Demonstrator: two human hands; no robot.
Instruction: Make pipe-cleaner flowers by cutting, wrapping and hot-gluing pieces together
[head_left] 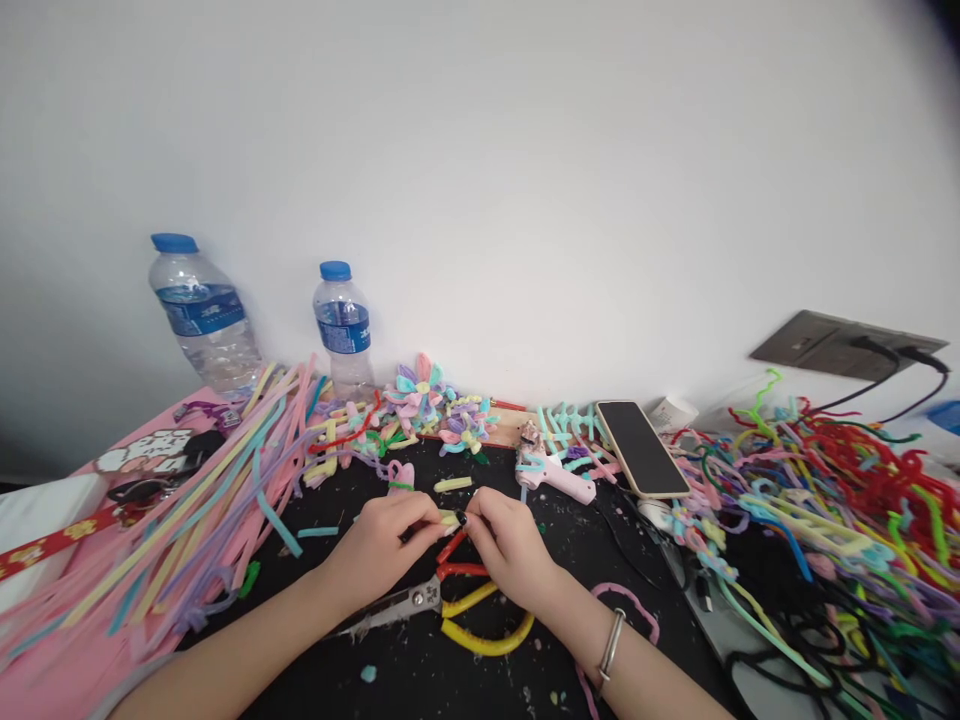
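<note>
My left hand (pixel 394 540) is closed in a pinch on a short pale-yellow pipe cleaner piece (pixel 450 521). Right against it, my right hand (pixel 510 540) pinches at the same spot, where a tiny dark bit shows between the fingertips; what exactly the right fingers grip is hidden. Under my hands lie scissors (pixel 487 642) with yellow handles, and a red-handled tool (pixel 453 548) partly covered. Another yellow piece (pixel 454 484) rests just beyond my fingers. A pale pink glue gun (pixel 562 480) lies to the right, its nozzle end smeared.
Long pastel pipe cleaners (pixel 202 500) pile up at left, tangled colourful ones (pixel 847 520) at right. Two water bottles (pixel 343 330) stand by the wall. A pipe cleaner flower (pixel 421 390) sits at the back. A phone (pixel 643 450) leans there; cables run from the wall socket (pixel 817 340).
</note>
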